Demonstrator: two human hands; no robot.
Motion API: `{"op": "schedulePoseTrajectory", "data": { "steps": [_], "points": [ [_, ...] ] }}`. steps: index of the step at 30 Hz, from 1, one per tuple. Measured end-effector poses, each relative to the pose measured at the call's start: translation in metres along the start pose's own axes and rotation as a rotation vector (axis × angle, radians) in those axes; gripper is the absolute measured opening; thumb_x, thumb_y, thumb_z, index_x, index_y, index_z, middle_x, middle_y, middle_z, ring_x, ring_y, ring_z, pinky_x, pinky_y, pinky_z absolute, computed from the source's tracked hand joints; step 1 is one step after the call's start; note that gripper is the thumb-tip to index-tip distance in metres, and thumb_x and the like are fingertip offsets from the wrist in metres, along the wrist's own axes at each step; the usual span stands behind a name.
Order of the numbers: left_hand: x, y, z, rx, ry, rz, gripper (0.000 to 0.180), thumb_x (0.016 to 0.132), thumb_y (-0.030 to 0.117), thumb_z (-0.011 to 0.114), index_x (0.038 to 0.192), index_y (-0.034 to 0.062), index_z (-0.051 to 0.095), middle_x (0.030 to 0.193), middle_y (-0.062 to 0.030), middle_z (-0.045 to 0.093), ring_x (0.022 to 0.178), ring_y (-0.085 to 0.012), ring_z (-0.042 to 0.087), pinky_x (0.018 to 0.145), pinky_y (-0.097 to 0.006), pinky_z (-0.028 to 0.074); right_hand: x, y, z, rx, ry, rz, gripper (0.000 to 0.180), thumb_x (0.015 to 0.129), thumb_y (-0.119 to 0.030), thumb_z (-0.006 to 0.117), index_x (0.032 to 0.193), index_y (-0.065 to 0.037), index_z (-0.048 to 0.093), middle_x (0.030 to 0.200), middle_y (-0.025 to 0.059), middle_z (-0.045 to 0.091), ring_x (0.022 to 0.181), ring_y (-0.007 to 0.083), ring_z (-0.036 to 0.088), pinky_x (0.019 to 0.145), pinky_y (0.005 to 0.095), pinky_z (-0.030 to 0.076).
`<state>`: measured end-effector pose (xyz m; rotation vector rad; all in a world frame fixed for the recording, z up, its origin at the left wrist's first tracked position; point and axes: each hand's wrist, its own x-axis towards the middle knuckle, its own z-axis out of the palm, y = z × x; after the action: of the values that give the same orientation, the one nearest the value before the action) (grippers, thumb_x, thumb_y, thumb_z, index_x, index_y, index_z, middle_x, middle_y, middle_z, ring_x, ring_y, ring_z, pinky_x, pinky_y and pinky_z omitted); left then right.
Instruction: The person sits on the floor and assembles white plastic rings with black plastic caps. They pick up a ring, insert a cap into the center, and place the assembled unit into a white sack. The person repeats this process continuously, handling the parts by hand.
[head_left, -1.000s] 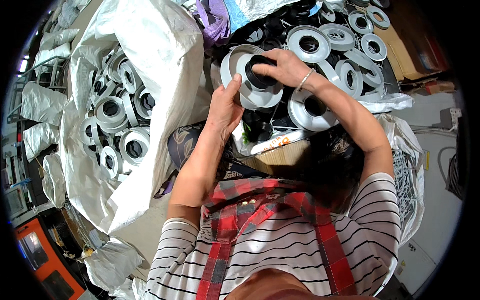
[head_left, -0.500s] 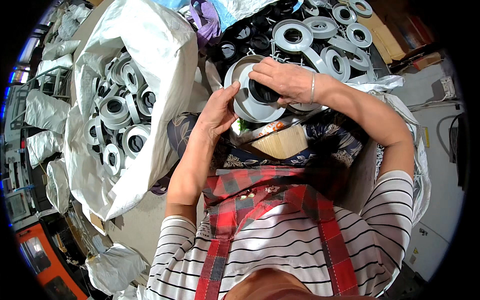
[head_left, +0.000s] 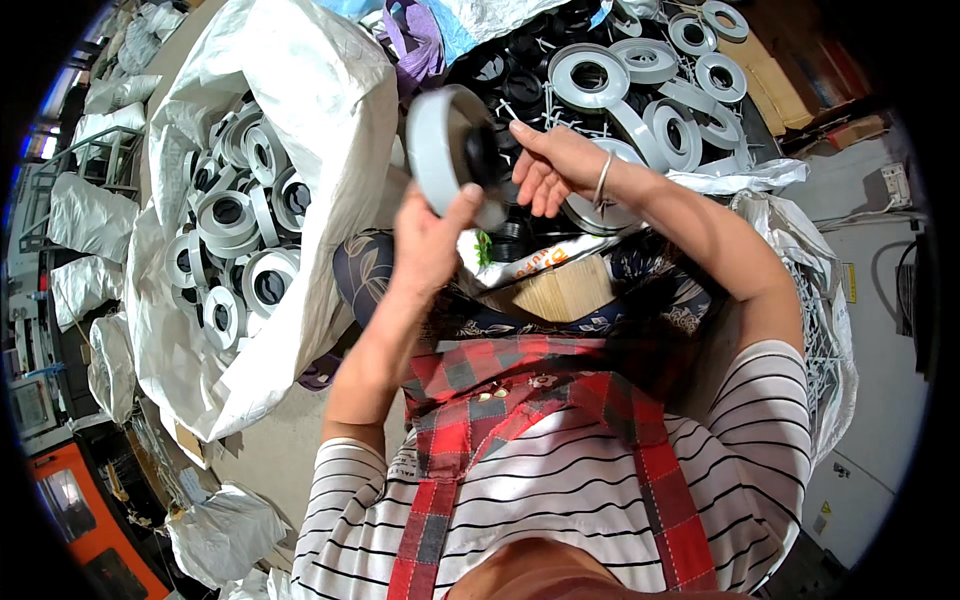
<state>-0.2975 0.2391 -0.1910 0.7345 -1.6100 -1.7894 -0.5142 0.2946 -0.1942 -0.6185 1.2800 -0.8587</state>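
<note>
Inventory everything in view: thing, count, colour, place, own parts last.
held ring: one, grey with black, upper centre
large sack: one, white, left
sacked rings: many, grey, inside large sack
loose rings: several, grey, upper right
small parts: many, black, top centre
cloth: one, purple, top centre
block: one, tan, right of centre
bags: several, white, far left
cardboard: count unclear, brown, upper right
panelled unit: one, orange, lower left
apron: one, red-grey check, lower centre
shirt: one, white with dark stripes, under apron
left hand: one, bare, gripping held ring
right hand: one, bare, empty, beside held ring
</note>
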Motion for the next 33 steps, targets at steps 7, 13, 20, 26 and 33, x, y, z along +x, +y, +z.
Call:
{"op": "schedulePoseTrajectory", "data": {
  "steps": [7,13,20,26,33],
  "points": [
    [0.052,0.112,-0.079,0.608,0.826,0.772,0.104,0.083,0.039,0.066,0.139,-0.0101,-0.006,0.147,-0.0287,-0.004,0.138,-0.032,0.008,0.112,-0.036,0.016,0.099,0.019,-0.14,-1.273,0.865,-0.246,0.051,0.074,-0.035,0.07,0.109,-0.001,0.055,0.106,0.0198,0.061,0.104,0.0385,0.055,0.089,0.0443,0.045],
    [0.059,0.025,-0.026,-0.174,0.314,0.236,0.021,0.093,0.014,0.053,0.103,-0.0029,0.06,0.108,-0.0128,0.063,0.097,-0.0164,0.058,0.091,-0.031,0.045,0.129,0.026,-0.158,-1.597,0.763,0.175,0.035,0.075,-0.017,0.064,0.108,-0.004,0.061,0.117,0.0148,0.057,0.113,0.0302,0.051,0.095,0.054,0.03],
    [0.093,-0.06,-0.008,-0.589,0.407,-0.574,0.039,0.084,0.035,0.067,0.108,0.007,0.054,0.101,-0.0018,0.058,0.102,-0.0119,0.05,0.094,-0.032,0.033,0.091,0.021,-0.061,-1.358,0.321,-0.986,0.051,0.062,-0.008,0.072,0.109,-0.001,0.052,0.104,0.0149,0.056,0.103,0.0326,0.051,0.1,0.0509,0.032],
    [0.111,-0.09,-0.027,-0.703,0.51,-0.514,0.022,0.084,0.0,0.052,0.105,-0.0053,0.049,0.103,-0.0129,0.055,0.091,-0.0227,0.057,0.087,-0.038,0.046,0.098,-0.006,-0.027,-0.769,0.153,-0.748,0.041,0.077,-0.015,0.068,0.114,-0.004,0.057,0.109,0.0097,0.058,0.101,0.02,0.056,0.094,0.0345,0.042],
    [0.115,-0.081,-0.006,-0.634,0.482,-0.445,0.025,0.082,-0.001,0.054,0.105,-0.0049,0.046,0.096,-0.014,0.058,0.086,-0.0226,0.06,0.082,-0.038,0.05,0.235,0.027,-0.159,-1.167,0.876,-0.252,0.092,0.064,-0.042,0.077,0.134,0.0,0.035,0.131,0.0251,0.043,0.119,0.0361,0.045,0.101,0.0381,0.037]
  ]
}}
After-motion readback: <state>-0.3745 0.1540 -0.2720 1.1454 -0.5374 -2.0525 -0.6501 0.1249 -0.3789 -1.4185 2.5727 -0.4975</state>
